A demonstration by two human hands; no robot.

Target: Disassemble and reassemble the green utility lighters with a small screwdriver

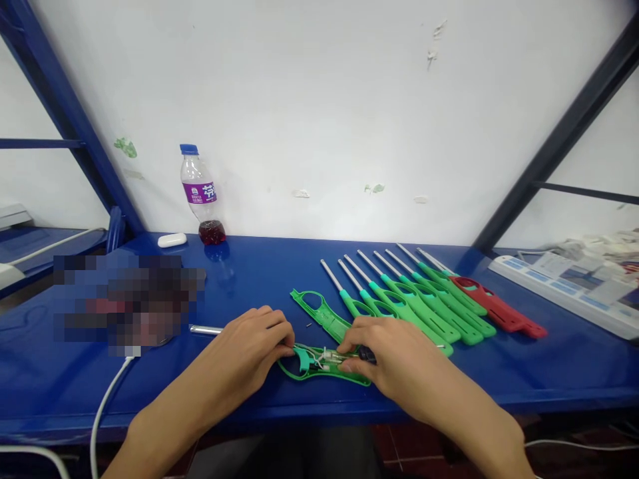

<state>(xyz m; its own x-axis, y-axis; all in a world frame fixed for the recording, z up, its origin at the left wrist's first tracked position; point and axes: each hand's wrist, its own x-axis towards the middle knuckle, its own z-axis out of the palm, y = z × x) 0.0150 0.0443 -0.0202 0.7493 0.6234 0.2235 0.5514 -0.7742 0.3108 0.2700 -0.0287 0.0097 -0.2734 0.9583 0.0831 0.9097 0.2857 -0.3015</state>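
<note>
An opened green gas lighter (324, 374) lies near the table's front edge, its inner parts and thin wires exposed around a teal trigger (302, 360). My left hand (262, 342) is closed on its trigger end, and a metal barrel (204, 329) sticks out to the left of that hand. With thumb and fingertips, my right hand (382, 346) grips a pale inner part in the handle half. A black object (367, 354), perhaps a tool handle, is tucked in the right hand, mostly hidden. Just behind lies the loose green half shell (319, 313) beside a small screw (308, 324).
Several green lighters (424, 313) lie in a slanted row at right, with a red one (499, 309) at the end. A power strip (564, 296) is far right. At back left stand a drink bottle (200, 193) and white case (172, 240); a white cable (107, 399) runs front left.
</note>
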